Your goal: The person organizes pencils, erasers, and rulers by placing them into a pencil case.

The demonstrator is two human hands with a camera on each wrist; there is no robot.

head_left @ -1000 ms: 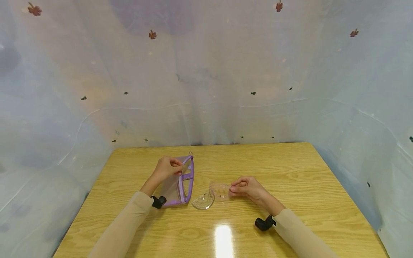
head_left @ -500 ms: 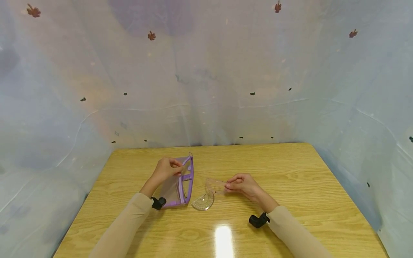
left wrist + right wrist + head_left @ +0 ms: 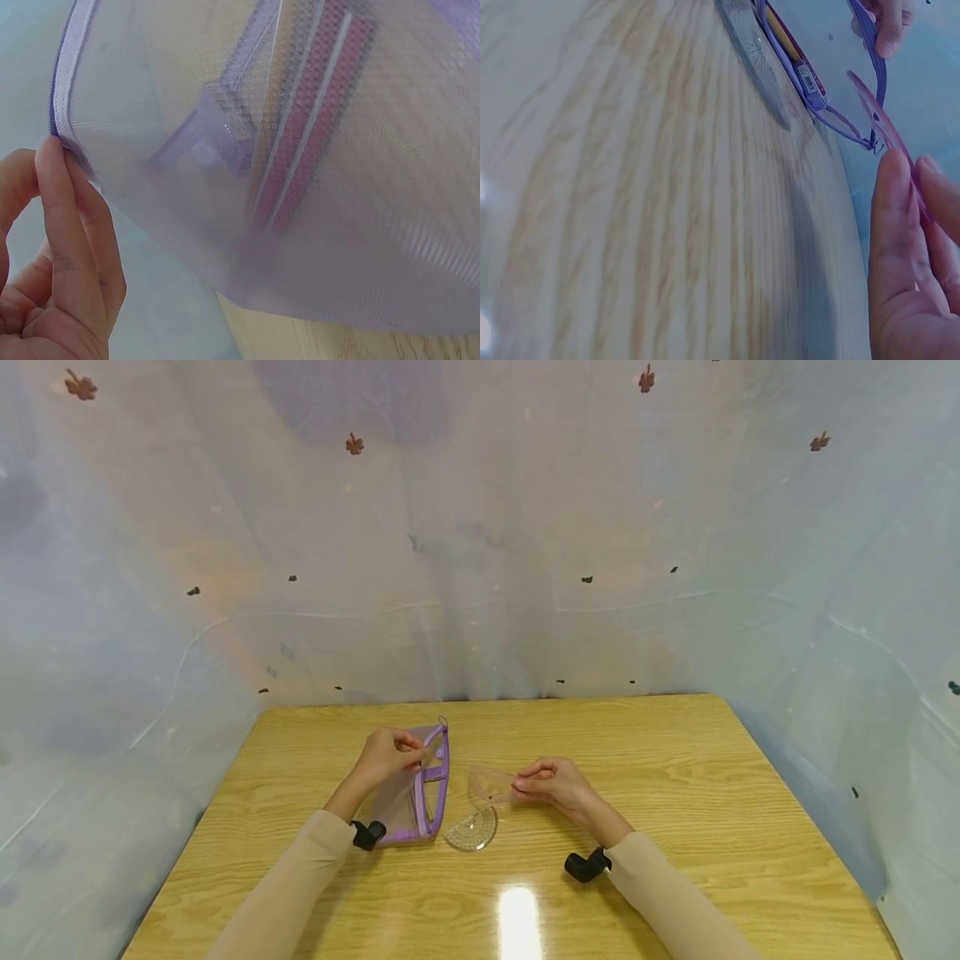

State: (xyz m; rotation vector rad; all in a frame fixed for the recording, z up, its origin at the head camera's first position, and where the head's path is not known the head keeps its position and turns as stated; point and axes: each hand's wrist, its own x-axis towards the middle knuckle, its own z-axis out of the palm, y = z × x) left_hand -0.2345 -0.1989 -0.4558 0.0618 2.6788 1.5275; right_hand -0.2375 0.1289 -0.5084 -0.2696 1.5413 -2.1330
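A see-through mesh pencil case (image 3: 395, 793) with purple zip edging stands gaping at the left of the table. My left hand (image 3: 390, 753) pinches its upper edge between thumb and fingers, also visible in the left wrist view. Through the mesh (image 3: 390, 225) show red-striped, pencil-like sticks (image 3: 319, 112). Between my right thumb and fingers, a flat clear pink plastic piece (image 3: 487, 783) is held raised above the table; edge-on in the right wrist view, it points toward the case opening. My right hand (image 3: 558, 789) is right of the case. A clear half-round protractor (image 3: 472, 829) lies between them.
The wood-grain table (image 3: 675, 793) extends to the right and front, with a bright light reflection near its front. A pale patterned curtain (image 3: 480, 527) hangs behind and along both sides. Each wrist wears a black camera.
My right hand has moved left with the pink piece, bringing it nearer the pencil case and tilting it. The left hand, case and protractor have stayed nearly still.
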